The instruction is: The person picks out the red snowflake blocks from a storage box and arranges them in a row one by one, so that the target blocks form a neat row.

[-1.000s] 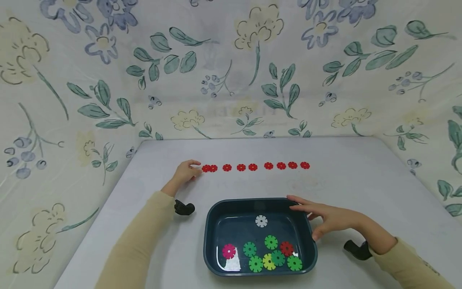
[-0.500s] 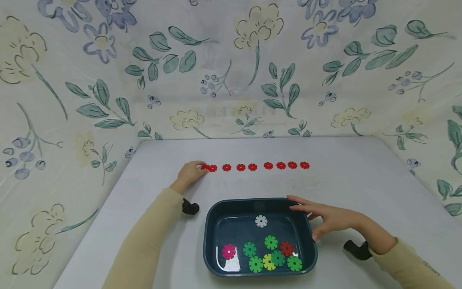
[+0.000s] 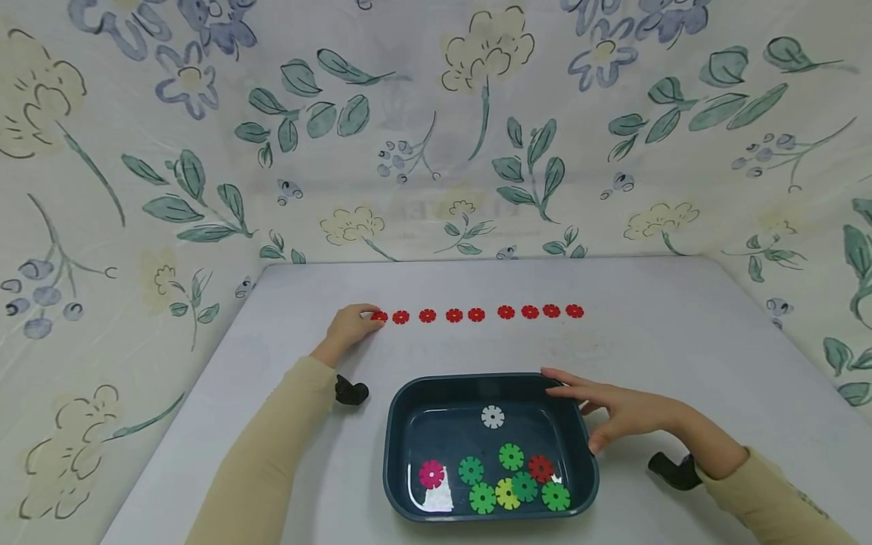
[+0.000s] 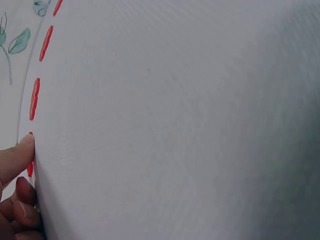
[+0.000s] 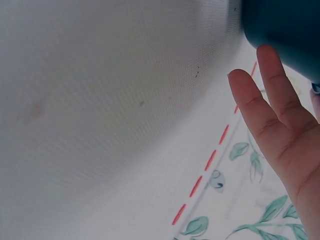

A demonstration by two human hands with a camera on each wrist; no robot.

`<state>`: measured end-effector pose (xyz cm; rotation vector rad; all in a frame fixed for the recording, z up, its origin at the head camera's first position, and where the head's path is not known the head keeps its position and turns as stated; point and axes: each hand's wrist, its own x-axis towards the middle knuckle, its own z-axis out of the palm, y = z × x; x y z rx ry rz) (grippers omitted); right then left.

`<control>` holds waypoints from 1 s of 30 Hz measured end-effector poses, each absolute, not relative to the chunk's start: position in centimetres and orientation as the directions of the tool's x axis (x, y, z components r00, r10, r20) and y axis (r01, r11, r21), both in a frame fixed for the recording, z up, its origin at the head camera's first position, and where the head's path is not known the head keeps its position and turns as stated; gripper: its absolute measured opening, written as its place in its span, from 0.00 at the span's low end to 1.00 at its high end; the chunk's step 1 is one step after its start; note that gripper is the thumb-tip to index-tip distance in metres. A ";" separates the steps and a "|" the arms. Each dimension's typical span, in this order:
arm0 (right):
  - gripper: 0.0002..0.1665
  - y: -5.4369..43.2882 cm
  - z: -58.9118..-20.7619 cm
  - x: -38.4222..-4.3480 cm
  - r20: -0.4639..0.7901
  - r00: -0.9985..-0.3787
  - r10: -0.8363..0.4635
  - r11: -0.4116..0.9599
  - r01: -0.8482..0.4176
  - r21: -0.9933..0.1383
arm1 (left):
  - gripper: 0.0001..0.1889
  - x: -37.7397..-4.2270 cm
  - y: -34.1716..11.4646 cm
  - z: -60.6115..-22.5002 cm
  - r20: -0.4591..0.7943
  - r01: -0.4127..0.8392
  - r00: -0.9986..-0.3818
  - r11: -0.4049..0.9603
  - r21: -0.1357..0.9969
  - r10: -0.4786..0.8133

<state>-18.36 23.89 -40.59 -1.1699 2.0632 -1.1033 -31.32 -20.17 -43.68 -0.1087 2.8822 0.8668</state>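
In the head view my left hand (image 3: 350, 329) holds the leftmost red snowflake disc (image 3: 380, 317) between thumb and index finger, flat on the table. Seen from the left wrist, a fingertip covers part of that disc (image 4: 30, 170), and the other fingers are curled below it. More red discs (image 3: 454, 316) stretch rightward in a row, spaced apart. My right hand (image 3: 630, 409) rests at the right side of a dark blue tray (image 3: 390, 454), fingers extended over its rim and thumb against the outer wall. Inside lie a white disc (image 3: 493, 417) and several green, yellow, red and pink ones.
A white table (image 3: 681, 325) carries everything, with a floral cloth (image 3: 436, 151) rising behind its far edge. Black wrist-worn pieces show below the left wrist (image 3: 350, 391) and by the right wrist (image 3: 674, 471).
My left hand reached right to the end disc, which overlapped its neighbour, then drew it leftward, so a gap now shows between the two. The right hand and tray stayed put.
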 end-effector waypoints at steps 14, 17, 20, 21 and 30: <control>0.46 24.0 -40.5 -18.4 -0.034 -0.484 -0.874 0.283 -0.452 -0.846 | 0.25 -31.4 -20.3 -43.2 -0.126 -0.095 -0.992 0.781 0.618 -0.021; 0.46 24.0 -40.5 -18.3 -0.032 -0.485 -0.874 0.280 -0.450 -0.848 | 0.24 -31.6 -20.0 -42.3 -0.070 -0.045 -0.998 0.724 0.689 0.004; 0.47 24.1 -40.5 -18.3 -0.031 -0.484 -0.874 0.277 -0.446 -0.851 | 0.23 -31.7 -19.1 -40.8 0.009 0.036 -0.999 0.668 0.743 0.043; 0.47 24.0 -40.5 -18.3 -0.031 -0.485 -0.874 0.277 -0.445 -0.851 | 0.22 -31.6 -18.6 -40.1 0.040 0.071 -0.997 0.648 0.758 0.063; 0.46 24.0 -40.7 -18.4 -0.036 -0.483 -0.875 0.281 -0.445 -0.850 | 0.16 -27.4 -10.6 -34.4 0.215 0.406 -0.885 0.459 0.791 0.412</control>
